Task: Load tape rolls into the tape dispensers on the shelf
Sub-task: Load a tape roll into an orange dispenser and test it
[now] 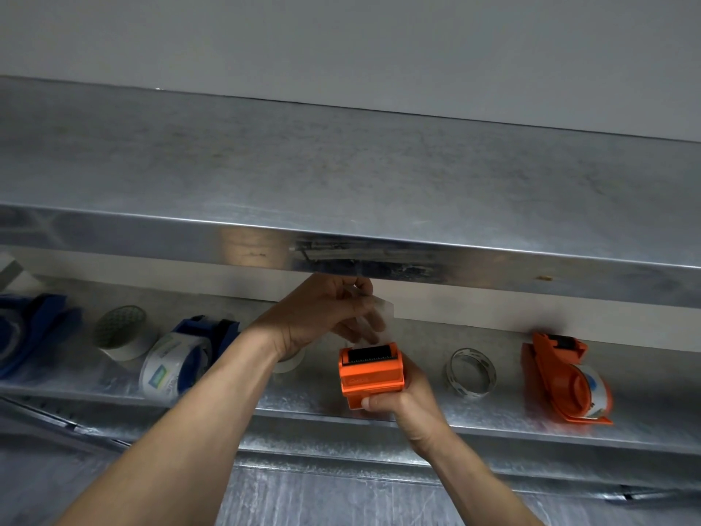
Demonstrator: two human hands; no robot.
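— While right hand [402,400] grips orange dispenser [371,370] from below, held just over the front of lower shelf [493,423], which step?
— Threading, judged. Left hand [318,317] pinches clear tape end [381,317], held up above the black roller and teeth. The roll is hidden behind the body, presumably seated.
— Next move?
— Likely lay the strip over the cutter, press it, set the dispenser back. That calls for straight tape and fingers off the teeth.
— Surroundings?
— Plain grey wall [341,39]. Steel upper shelf [341,165], dark smear on its front lip. Lower shelf holds far-left blue dispenser [30,328], blurred; blue dispenser [197,347] with 1 roll in; second orange dispenser [565,381], loaded, far right; white roll [123,332]; thin clear ring [470,372] between the 2 orange ones.
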